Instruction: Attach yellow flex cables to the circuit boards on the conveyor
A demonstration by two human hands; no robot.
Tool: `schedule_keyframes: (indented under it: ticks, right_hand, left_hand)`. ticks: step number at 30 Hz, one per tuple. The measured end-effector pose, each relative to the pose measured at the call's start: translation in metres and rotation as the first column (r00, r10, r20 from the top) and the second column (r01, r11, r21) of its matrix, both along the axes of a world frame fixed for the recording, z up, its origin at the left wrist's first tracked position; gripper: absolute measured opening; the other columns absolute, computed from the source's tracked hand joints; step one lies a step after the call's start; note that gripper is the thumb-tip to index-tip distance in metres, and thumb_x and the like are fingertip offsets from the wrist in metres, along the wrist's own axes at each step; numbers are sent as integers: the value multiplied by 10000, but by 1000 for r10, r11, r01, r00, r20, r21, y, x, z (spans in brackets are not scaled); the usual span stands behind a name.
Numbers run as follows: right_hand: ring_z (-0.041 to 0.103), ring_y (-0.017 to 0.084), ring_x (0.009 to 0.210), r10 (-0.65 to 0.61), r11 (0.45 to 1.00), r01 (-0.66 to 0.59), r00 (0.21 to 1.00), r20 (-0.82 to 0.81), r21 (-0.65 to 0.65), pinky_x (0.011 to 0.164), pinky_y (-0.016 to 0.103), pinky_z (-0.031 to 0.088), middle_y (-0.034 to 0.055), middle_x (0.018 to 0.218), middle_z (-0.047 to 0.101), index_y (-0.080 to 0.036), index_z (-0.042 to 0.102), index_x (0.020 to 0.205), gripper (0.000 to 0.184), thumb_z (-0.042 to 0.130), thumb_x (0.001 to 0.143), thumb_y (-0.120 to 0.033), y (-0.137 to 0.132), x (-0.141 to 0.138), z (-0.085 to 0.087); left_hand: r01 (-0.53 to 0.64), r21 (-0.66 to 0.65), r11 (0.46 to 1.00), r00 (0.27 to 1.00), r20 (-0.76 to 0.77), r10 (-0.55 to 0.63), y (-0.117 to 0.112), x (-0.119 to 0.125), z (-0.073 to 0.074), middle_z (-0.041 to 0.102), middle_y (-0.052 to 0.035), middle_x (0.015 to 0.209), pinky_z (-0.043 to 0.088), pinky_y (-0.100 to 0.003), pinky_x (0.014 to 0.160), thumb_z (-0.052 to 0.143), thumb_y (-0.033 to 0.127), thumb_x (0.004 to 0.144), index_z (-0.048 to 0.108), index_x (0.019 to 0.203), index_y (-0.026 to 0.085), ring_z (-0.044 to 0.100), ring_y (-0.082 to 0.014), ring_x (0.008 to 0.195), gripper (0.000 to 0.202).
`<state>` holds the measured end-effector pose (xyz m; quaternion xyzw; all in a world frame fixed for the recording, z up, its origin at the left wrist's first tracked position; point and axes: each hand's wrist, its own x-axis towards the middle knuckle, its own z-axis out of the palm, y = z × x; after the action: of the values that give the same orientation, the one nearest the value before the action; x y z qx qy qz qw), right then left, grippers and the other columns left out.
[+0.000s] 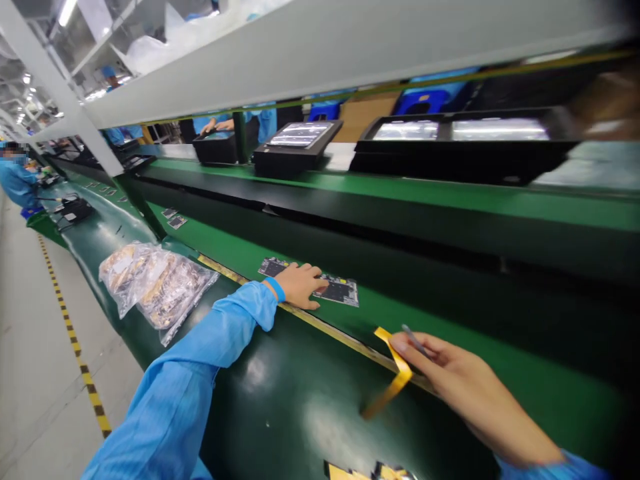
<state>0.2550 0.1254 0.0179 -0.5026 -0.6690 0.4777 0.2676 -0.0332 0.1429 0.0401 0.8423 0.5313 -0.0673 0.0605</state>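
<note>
My left hand (301,285) reaches out in a blue sleeve and rests, fingers curled, on a dark circuit board (339,291) lying on the green conveyor belt (450,333). A second board (271,267) lies just left of that hand. My right hand (450,373) is nearer to me, its fingers pinched round thin metal tweezers (414,340). A strip of yellow tape (393,377) hangs from the tweezers' tip, curling down over the dark green bench.
Clear bags of gold-coloured parts (155,283) lie on the bench at left. Black trays with screens (297,143) stand on the upper green shelf. Other people in blue work at far left and behind the line. More boards (174,218) lie further up the belt.
</note>
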Motion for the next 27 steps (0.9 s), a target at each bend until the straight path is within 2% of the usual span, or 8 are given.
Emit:
schedule_keyframes:
  ticks: [1,4,9,15,17,21,24,27]
  right_hand:
    - [701,271,697,27,995,-28,1000,-16,-95,606,330,552,127,800,788,-204,809,744,639,754,673,-836,3,-2,4]
    - [621,222,648,7,987,-11,1000,-27,-158,611,327,498,86,729,740,-198,789,757,703,772,599,-883,14,-7,10]
    - [578,199,654,8,995,-8,1000,3,-102,647,329,467,52,692,701,-199,755,736,745,727,598,-931,33,-10,3]
    - [665,241,736,16,998,-15,1000,13,-68,679,336,504,66,785,777,-201,780,787,611,764,675,-801,58,-4,-22]
    - [692,251,769,2,999,-2,1000,17,-40,699,333,522,59,802,792,-206,798,809,532,774,714,-729,64,-3,-29]
    - [716,249,790,-35,999,37,999,41,-39,712,320,531,50,791,797,-199,806,805,367,782,776,-564,73,-4,-34]
    - [721,243,800,-52,998,54,996,69,-39,723,311,528,39,782,794,-205,798,775,281,779,800,-484,78,-4,-33]
    - [723,244,810,-64,997,66,995,76,-30,729,310,525,34,779,793,-209,790,759,234,775,805,-438,81,-1,-32]
  left_hand:
    - [13,0,1000,1000,0,-13,1,3,1,590,-160,1408,464,-455,981,695,376,883,690,1269,177,564,-351,1237,434]
    - [60,-6,998,998,-1,-60,7,11,6,605,-152,1365,456,-447,980,695,351,857,698,1217,171,570,-341,1212,402]
    - [88,-9,996,995,-49,-88,19,19,13,623,-157,1357,448,-432,990,679,270,861,635,1390,183,582,-340,1235,538]
    - [119,-41,992,991,-49,-121,24,15,18,623,-124,1419,453,-432,1023,676,194,849,557,1503,233,583,-324,1273,666]
    - [74,-27,997,997,-21,-75,24,23,17,630,-115,1409,465,-430,1032,641,229,903,609,1439,230,587,-311,1267,537]
    - [-135,-30,990,989,61,137,23,57,13,695,-99,1233,528,-378,956,554,298,988,732,1114,206,644,-274,1153,237]
    - [-261,-79,962,959,95,268,25,86,9,722,-87,1139,556,-352,903,548,314,986,740,1037,208,681,-262,1089,225]
    - [-307,-92,947,946,81,315,26,103,6,736,-102,1140,568,-365,912,553,324,974,753,1058,199,692,-283,1112,250]
